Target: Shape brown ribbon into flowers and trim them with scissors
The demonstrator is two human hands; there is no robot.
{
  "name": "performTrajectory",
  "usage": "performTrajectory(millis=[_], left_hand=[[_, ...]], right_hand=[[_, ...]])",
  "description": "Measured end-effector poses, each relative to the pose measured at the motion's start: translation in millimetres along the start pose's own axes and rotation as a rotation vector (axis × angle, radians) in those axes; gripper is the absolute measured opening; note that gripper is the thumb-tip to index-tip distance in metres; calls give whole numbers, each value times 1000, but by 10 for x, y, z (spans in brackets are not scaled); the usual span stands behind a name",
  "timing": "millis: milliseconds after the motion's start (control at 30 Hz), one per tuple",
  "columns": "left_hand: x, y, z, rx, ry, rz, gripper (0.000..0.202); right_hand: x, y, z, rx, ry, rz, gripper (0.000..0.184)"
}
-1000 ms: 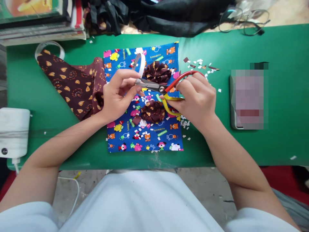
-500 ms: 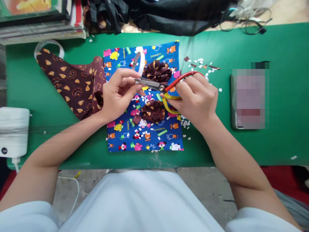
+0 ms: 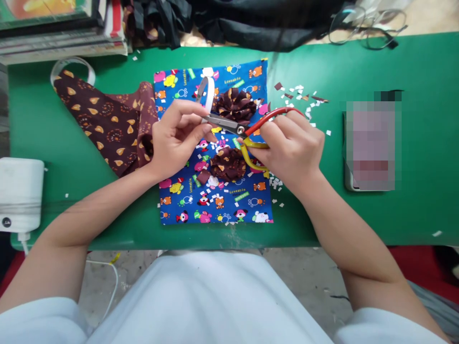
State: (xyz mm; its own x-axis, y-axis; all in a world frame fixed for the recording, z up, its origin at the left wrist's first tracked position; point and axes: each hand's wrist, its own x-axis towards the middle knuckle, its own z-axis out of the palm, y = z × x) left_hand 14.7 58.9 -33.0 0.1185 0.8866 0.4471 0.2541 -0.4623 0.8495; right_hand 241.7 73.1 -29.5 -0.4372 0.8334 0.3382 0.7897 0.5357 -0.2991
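My left hand (image 3: 179, 136) pinches a narrow white looped strip (image 3: 210, 93) between thumb and fingers. My right hand (image 3: 292, 143) is wrapped round the handles, one red and one yellow, of a pair of scissors (image 3: 229, 125). The blades point left and meet the strip at my left fingertips; whether they cut into it I cannot tell. Below my hands lies a blue cartoon-print sheet (image 3: 215, 212). On it sit two dark brown ruffled fabric rosettes, one farther back (image 3: 236, 104) and one nearer me (image 3: 228, 165). A small brown scrap (image 3: 203, 177) lies beside the nearer one.
Brown patterned fabric (image 3: 100, 119) and a tape roll (image 3: 89, 71) lie on the left of the green table (image 3: 304, 224). White and brown scraps (image 3: 297, 91) are scattered about. A phone-like device (image 3: 369, 143), a white power bank (image 3: 21, 196), books (image 3: 60, 45) and glasses (image 3: 380, 31) surround the area.
My hands, the strip and the scissors stay almost where they were. The whole view has shifted very slightly.
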Motion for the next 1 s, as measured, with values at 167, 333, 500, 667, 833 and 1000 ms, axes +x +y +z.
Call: performTrajectory(millis=[167, 333, 500, 667, 833, 1000], left_hand=[[5, -9, 0, 6, 10, -3, 18], [4, -17, -3, 5, 2, -2, 19], [-9, -2, -9, 58, -4, -14, 20], [-50, -22, -21, 117, -21, -3, 16], [-64, -1, 6, 196, 95, 71, 15], [-45, 33, 15, 349, 28, 10, 23]], right_hand=[[-7, -3, -2, -4, 1, 0, 31], [-20, 2, 2, -75, -1, -41, 30], [-29, 7, 18, -68, 15, -56, 31], [-39, -1, 34, -40, 51, -73, 29], [-42, 27, 98, -8, 171, -33, 28], [3, 107, 73, 55, 180, 126, 27]])
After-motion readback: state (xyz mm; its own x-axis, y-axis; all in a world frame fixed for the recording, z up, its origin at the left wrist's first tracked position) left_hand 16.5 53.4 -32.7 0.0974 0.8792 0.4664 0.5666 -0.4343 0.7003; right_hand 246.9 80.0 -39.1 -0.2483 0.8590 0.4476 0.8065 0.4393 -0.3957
